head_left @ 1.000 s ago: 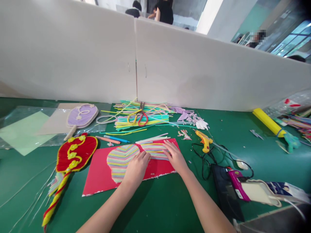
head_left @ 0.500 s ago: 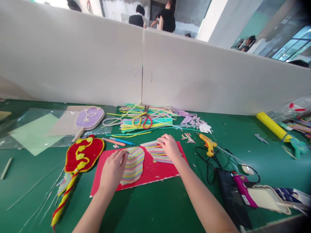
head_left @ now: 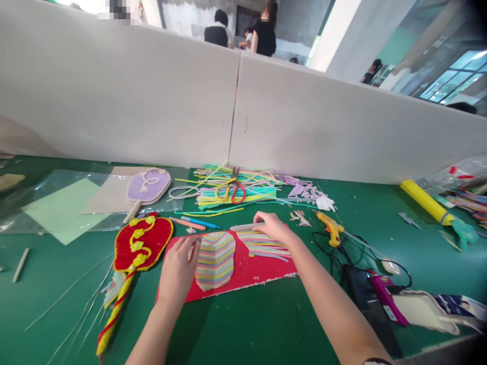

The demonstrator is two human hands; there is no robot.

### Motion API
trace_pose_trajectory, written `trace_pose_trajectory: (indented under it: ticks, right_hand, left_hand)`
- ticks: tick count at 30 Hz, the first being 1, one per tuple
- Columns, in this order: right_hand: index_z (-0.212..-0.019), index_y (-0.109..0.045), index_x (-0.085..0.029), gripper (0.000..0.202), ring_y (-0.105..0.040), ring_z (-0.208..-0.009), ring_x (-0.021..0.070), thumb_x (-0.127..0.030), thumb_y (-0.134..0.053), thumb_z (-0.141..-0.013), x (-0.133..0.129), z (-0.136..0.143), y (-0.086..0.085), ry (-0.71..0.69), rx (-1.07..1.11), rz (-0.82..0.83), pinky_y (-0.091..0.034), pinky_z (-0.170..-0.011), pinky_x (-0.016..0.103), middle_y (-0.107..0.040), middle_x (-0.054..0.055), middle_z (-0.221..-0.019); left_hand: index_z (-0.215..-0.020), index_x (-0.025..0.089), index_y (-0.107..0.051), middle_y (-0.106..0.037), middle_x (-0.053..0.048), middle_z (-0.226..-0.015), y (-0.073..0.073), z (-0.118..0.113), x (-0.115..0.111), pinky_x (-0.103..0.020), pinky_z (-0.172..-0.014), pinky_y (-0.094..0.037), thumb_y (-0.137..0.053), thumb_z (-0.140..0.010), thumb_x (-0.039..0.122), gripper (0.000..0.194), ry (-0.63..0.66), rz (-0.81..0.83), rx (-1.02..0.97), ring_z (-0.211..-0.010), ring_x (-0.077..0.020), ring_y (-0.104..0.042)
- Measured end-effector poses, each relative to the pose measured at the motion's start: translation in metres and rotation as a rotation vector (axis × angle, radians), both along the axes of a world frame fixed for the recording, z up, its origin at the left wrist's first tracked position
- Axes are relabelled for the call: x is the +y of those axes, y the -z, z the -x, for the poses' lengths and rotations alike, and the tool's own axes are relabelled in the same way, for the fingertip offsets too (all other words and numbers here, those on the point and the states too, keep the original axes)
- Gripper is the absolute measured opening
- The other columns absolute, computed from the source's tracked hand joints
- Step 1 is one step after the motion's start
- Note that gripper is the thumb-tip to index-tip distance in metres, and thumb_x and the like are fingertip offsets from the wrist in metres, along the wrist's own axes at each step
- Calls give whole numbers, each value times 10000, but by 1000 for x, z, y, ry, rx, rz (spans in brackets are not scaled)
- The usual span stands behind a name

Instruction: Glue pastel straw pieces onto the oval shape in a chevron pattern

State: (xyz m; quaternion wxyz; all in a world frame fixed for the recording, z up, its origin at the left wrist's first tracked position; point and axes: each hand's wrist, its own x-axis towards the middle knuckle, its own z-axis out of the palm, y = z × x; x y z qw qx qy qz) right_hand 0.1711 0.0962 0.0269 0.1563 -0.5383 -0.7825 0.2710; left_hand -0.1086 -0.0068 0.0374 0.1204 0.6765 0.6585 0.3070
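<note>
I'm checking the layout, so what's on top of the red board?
On the red board are a striped oval piece and pastel pipe cleaners; what they cover is hidden. The left hand hides part too.

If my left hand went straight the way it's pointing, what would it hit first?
Your left hand would probably meet the small scraps, then the orange pen, though its height is unclear.

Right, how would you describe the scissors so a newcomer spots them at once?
Find the white partition behind the green table. Near its foot lies a heap of pastel craft stems, with the scissors on top, blades towards the partition. Their grip, one loop yellow and one red, sets them apart.
</note>
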Motion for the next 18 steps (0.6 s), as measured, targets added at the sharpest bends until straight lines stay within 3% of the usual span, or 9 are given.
trace_pose_trajectory:
  ticks: [8, 18]
  right_hand:
    - [-867, -665, -201, 151, -648, -833, 181, -292, -655, -747, -20, -12, -14, 80, 208, 153, -477, -746, 282, -707, 19, -865]
    - [-874, -645, -179, 247, -681, -729, 182, -393, -632, -752, -40, -51, -1, 255, 383, 220, -539, -643, 283, -717, 49, -820]
  left_hand:
    - [-994, 188, -644, -683, -83, -994, 6, 0, 2, -304, -725, -485, -361, -936, 384, 349, -6, 69, -33, -891, -229, -641]
    - [-1014, 190, -633, -690, -86, -1038, 17, 0, 4, -323, -757, -470, -351, -918, 386, 357, -21, 164, -71, -937, -253, -640]
